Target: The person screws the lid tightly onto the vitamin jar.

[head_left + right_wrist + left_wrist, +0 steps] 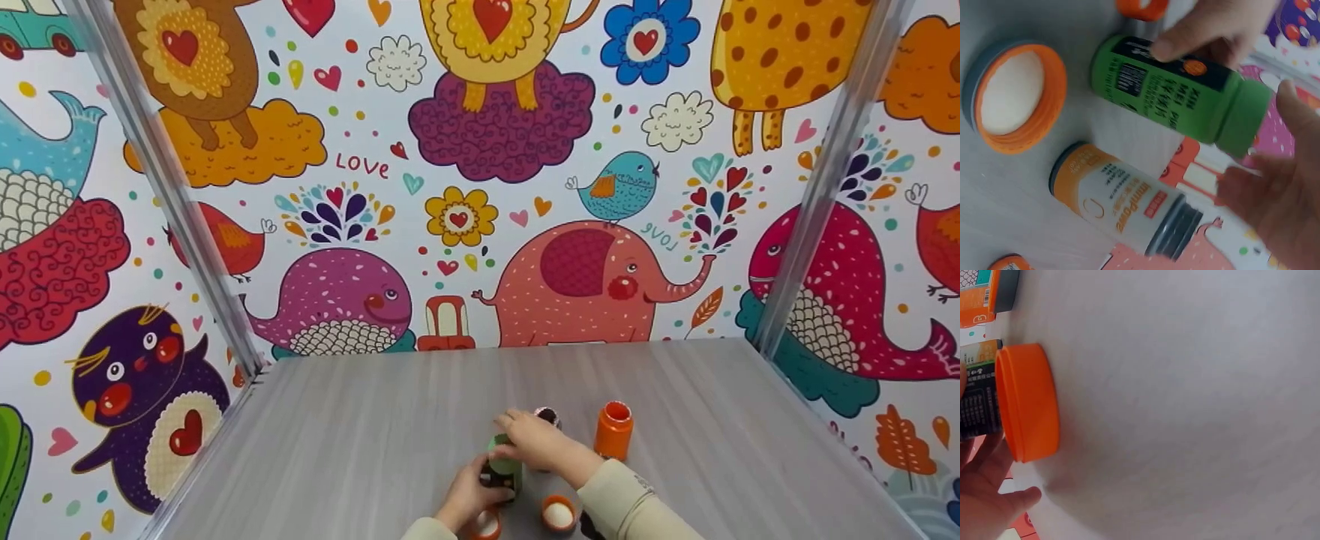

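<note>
A green bottle (1162, 93) with a black label stands upright, its green cap (1247, 118) on. My left hand (472, 491) grips its body, the thumb pressed on the label in the right wrist view. My right hand (536, 442) is over the cap, its thumb and fingers (1235, 185) spread loosely around it. Beside the green bottle stands a white-and-orange bottle (1120, 197) with a dark, uncapped neck. Near my left hand, an orange cap (1036, 402) lies on the table. Another orange cap (1050, 101), with a grey outside and white lining, lies open side up.
An uncapped orange bottle (615, 431) stands to the right of my hands. The grey wood-grain table (360, 420) meets patterned walls (525, 187) at its back and sides, with metal posts (802, 172) at the corners. A dark object (591, 525) shows partly beneath the right sleeve.
</note>
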A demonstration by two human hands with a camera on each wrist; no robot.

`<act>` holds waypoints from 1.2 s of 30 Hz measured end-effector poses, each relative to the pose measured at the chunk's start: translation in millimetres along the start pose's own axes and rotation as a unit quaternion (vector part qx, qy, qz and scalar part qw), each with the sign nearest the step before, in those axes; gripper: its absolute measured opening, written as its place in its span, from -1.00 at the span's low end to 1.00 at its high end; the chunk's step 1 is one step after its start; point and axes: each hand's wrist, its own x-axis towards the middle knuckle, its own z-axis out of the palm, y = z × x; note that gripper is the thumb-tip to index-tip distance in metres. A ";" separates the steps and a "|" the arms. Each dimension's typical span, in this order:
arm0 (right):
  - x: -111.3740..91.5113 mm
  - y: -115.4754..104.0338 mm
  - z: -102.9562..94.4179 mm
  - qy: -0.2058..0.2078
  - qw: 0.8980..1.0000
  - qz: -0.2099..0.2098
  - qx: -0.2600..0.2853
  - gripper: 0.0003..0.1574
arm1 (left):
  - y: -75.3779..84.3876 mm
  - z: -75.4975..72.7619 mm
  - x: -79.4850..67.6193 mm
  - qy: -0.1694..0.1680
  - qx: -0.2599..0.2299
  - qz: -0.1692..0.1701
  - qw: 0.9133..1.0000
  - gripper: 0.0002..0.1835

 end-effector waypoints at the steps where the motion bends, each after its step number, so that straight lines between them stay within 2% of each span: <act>1: -1.2 2.1 -2.2 -0.011 0.999 -0.031 0.019 -0.48 | -0.3 -0.1 -0.2 -0.001 -0.002 -0.004 1.000 -0.40; 5: -5.0 6.8 -14.1 -0.080 0.985 -0.135 0.075 -0.57 | -0.6 -0.2 -0.3 -0.009 -0.005 -0.020 1.000 -0.39; 8: -6.6 7.2 -20.7 -0.128 0.977 -0.157 0.074 -0.52 | 0.5 -0.8 -0.2 -0.008 -0.001 -0.030 1.000 -0.35; 10: -6.8 6.9 -22.2 -0.145 0.976 -0.150 0.067 -0.47 | 1.5 -1.1 0.1 -0.006 0.000 -0.033 0.999 -0.34; 12: -6.8 5.7 -22.3 -0.145 0.978 -0.140 0.055 -0.44 | 2.3 -1.3 0.6 -0.006 0.001 -0.033 0.999 -0.34; 19: -5.5 -0.7 -16.1 -0.092 0.987 -0.127 -0.024 -0.49 | 2.5 -0.3 0.1 -0.001 0.025 -0.007 1.000 -0.37; 24: -2.8 -4.8 -12.4 -0.079 0.994 -0.071 -0.032 -0.61 | 3.1 0.4 -0.4 -0.003 0.004 -0.016 1.000 -0.46; 29: 1.8 -9.5 -8.9 -0.070 0.995 -0.026 -0.062 -0.73 | 1.6 0.2 -0.2 0.000 0.007 -0.009 1.000 -0.44; 32: 2.2 -12.0 -6.4 -0.051 0.995 0.000 -0.090 -0.66 | 1.7 0.1 -0.2 -0.001 0.007 -0.012 1.000 -0.43; 36: 2.4 -15.2 -0.3 -0.014 0.990 0.041 -0.134 -0.45 | 1.8 0.1 -0.9 0.001 0.018 -0.008 1.000 -0.44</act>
